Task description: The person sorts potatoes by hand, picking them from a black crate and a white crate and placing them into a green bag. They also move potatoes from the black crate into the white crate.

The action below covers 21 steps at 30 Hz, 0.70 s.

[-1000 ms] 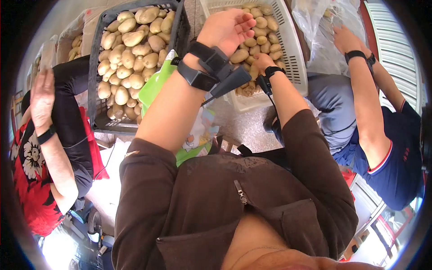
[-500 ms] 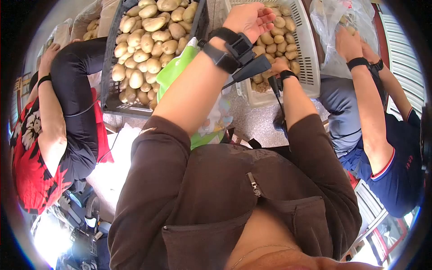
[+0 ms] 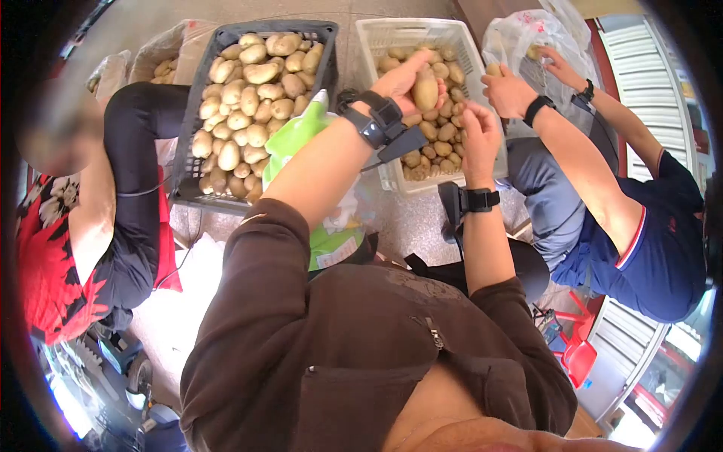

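Note:
My left hand (image 3: 398, 81) is above the white crate, palm turned up, with its fingers around a long potato (image 3: 426, 92). Close by on the right, my right hand (image 3: 480, 143) is raised over the crate's near right part, fingertips pressed together; whether anything is between them is not visible. Beneath both hands, the white plastic crate (image 3: 414, 32) holds many small potatoes (image 3: 444, 134). Black bands with small devices are strapped to both my wrists.
Left of my left arm, a black crate (image 3: 286, 27) is heaped with larger potatoes. A green bag (image 3: 297, 139) leans by its near corner. At right, a co-worker's hands (image 3: 512, 94) hold a potato beside a clear plastic bag (image 3: 527, 29). Another person sits at left.
My left hand, which was over the crate's far edge, has turned up and now holds a potato. My right hand has risen out of the crate. The view has shifted slightly.

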Each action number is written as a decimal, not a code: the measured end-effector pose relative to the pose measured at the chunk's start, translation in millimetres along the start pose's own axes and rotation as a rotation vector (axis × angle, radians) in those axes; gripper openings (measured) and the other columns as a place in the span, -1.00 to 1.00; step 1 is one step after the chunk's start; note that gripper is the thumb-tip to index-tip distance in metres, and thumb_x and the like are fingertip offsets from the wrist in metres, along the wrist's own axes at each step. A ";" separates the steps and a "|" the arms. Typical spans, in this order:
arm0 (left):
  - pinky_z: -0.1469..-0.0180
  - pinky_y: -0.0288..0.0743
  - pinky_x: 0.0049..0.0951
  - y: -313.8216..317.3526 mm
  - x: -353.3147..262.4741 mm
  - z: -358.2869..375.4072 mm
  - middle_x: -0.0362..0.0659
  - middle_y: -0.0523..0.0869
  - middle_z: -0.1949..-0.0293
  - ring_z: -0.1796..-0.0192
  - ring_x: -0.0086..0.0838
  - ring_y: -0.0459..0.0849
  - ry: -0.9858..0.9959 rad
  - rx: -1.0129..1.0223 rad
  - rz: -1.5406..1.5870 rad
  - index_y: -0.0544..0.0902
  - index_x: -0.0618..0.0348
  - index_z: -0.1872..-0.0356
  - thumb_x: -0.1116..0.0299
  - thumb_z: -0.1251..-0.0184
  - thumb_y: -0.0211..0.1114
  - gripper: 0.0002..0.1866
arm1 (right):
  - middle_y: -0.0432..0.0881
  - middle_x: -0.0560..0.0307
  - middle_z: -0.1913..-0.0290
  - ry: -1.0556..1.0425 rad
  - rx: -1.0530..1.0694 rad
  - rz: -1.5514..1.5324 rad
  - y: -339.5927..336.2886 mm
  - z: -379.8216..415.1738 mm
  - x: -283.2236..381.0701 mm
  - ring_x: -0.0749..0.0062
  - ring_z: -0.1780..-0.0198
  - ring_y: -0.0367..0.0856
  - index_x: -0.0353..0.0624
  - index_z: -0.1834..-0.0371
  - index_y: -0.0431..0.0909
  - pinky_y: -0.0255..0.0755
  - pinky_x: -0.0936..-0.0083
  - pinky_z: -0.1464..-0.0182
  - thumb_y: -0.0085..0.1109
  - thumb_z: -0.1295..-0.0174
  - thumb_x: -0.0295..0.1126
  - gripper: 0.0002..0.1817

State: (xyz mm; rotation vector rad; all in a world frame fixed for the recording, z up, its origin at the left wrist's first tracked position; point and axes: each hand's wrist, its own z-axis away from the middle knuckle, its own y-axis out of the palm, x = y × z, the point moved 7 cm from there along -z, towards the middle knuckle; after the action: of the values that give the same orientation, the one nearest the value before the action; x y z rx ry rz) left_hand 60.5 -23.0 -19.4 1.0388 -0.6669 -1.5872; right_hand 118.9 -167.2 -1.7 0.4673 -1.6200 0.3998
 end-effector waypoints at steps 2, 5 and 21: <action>0.45 0.39 -0.52 5.1 -8.8 13.3 -0.12 0.52 0.37 0.38 -0.44 0.51 0.042 0.040 0.048 0.41 0.13 0.17 0.24 -0.13 0.28 -0.67 | 0.57 0.16 0.31 -0.005 0.013 0.317 -5.3 13.4 -26.7 0.53 0.32 0.50 -0.27 0.29 0.48 0.38 0.63 0.21 0.13 -0.12 -0.43 -0.85; 0.47 0.38 -0.48 -13.8 -18.8 0.8 -0.12 0.48 0.39 0.40 -0.41 0.49 0.091 0.010 0.126 0.38 0.12 0.25 0.27 -0.11 0.27 -0.71 | 0.54 0.01 0.42 -0.013 0.151 0.580 4.4 51.1 -79.2 0.38 0.40 0.52 -0.28 0.33 0.46 0.39 0.51 0.29 0.15 -0.07 -0.40 -0.82; 0.18 0.41 -0.29 -60.0 -121.4 78.1 0.03 0.46 0.21 0.19 -0.28 0.44 0.337 0.085 0.687 0.36 0.32 0.12 0.32 -0.16 0.10 -0.67 | 0.60 -0.15 0.35 0.222 0.329 1.414 21.6 83.1 -107.6 -0.07 0.26 0.55 -0.13 0.39 0.57 0.39 0.13 0.18 -0.12 -0.06 -0.10 -0.64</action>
State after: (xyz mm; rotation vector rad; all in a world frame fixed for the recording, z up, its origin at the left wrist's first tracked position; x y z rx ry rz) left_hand -31.0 102.2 0.5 0.9673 -0.7552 -0.7759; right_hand 45.3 -184.7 -116.7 -0.5729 -1.4348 1.7035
